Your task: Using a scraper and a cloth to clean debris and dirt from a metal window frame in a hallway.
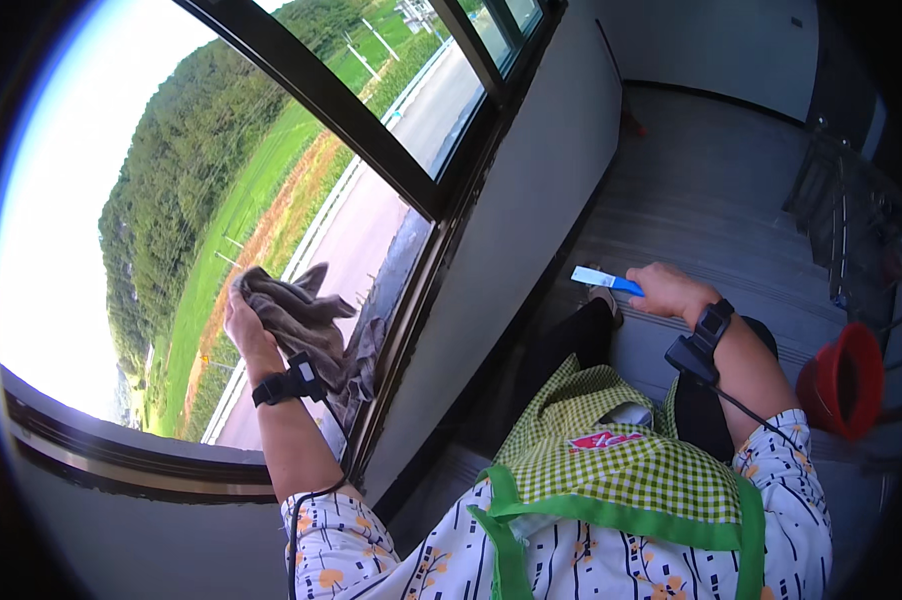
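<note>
My left hand [250,330] grips a crumpled grey-brown cloth [301,315] in front of the window, with its lower folds hanging beside the dark window frame [402,289]. Some of the fingers are hidden behind the cloth. On the other side, my right hand [672,291] holds a scraper [604,280] by its blue handle. Its flat, pale blade points left, towards the wall, and is apart from it. Below the blade, one of my shoes [607,300] shows on the stairs.
A red bucket [841,382] stands at my right, near my elbow. Grey steps [691,217] lead down to a landing with a broom [631,120] against the wall. A metal railing [841,217] runs along the right. Cables trail from both wrist straps.
</note>
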### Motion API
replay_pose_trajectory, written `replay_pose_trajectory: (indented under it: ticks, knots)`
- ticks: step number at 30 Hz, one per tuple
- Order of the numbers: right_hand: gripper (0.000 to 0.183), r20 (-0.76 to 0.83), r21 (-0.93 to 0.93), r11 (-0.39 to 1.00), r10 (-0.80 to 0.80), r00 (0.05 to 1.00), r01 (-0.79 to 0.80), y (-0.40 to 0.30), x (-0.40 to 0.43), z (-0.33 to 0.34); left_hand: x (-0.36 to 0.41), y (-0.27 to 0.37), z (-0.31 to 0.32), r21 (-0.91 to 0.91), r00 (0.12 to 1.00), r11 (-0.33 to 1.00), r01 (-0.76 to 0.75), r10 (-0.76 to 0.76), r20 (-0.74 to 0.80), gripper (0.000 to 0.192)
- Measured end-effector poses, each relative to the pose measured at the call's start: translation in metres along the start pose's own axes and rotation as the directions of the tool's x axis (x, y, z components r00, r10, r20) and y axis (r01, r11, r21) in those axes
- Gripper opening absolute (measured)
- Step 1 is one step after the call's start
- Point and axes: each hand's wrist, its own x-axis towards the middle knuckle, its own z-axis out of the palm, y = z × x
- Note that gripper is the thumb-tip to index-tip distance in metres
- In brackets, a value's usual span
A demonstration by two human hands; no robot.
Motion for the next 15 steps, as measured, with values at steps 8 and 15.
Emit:
replay_pose_trajectory:
  ticks: [8,15]
  knots:
    - [0.022,0.041,-0.026,0.999,-0.018,0.999,0.019,0.001,0.004,0.005,-0.050,-0.022,0.056,0.098,0.911,0.993,-0.065,0.019,0.413,0.025]
    - [0.021,0.031,-0.049,0.999,-0.007,0.999,0.008,-0.001,-0.003,0.006,-0.065,-0.072,0.116,0.611,0.687,0.540,-0.578,-0.083,0.722,0.045]
